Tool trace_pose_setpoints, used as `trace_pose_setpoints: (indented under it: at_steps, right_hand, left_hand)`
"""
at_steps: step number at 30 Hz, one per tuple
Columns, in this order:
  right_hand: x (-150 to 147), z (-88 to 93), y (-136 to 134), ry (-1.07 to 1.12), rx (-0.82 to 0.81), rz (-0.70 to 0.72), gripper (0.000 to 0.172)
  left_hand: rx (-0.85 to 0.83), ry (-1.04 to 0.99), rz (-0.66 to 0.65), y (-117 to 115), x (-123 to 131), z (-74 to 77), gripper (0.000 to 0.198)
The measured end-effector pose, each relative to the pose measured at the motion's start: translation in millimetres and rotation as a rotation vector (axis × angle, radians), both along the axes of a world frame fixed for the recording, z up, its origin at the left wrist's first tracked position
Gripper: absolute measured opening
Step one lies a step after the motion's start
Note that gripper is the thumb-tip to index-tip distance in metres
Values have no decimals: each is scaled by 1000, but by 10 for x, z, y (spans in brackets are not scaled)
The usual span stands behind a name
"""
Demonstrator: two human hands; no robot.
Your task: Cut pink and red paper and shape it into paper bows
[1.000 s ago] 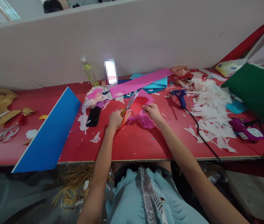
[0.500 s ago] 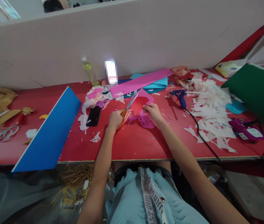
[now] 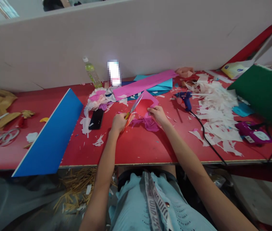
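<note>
Grips scissors with curled fingers of the left hand; pinches pink paper, reaching just beyond the fingertips of the right hand, near crumpled magenta paper. Barely shifts from a second ago, suggesting slow, steadied cutting.

- A white partition runs behind the bench across almost the whole width, with a few thin dark marks on its face.
- The bench has a smooth red top and a thin pale front edge; its left end shows a paler shine.
- Over the partition, in the upper left corner, there is a bright slanted strip, a window or a lamp, I cannot tell which.
- Below, the floor looks grey and dim, with straw-coloured strips scattered on it.
- Under the bench, at right, a flat grey surface lies in shadow.
</note>
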State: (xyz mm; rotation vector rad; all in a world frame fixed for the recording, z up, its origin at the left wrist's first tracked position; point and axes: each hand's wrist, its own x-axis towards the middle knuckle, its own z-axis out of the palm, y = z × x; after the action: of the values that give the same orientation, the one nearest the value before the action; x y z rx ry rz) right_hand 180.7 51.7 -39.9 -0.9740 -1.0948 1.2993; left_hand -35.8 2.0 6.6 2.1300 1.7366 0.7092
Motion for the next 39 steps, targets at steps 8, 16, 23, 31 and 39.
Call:
trace_pose_setpoints:
  at_steps: [8, 16, 23, 31, 39]
  right_hand:
    - [-3, -43, 20, 25, -15, -8, 23]
    - [-2, -60, 31, 25, -15, 6, 21]
    - [-5, -54, 30, 25, -22, -1, 22]
    - [-4, -50, 27, 0, 8, -13, 22]
    - [-1, -67, 42, -19, 22, -18, 20]
  left_hand:
    - [57, 11, -15, 4, 8, -17, 45]
    - [34, 1, -15, 43, 16, -34, 46]
    - [47, 19, -34, 66, 9, -51, 48]
    - [21, 150, 12, 39, 5, -34, 43]
    - [-33, 397, 89, -44, 56, 35, 31]
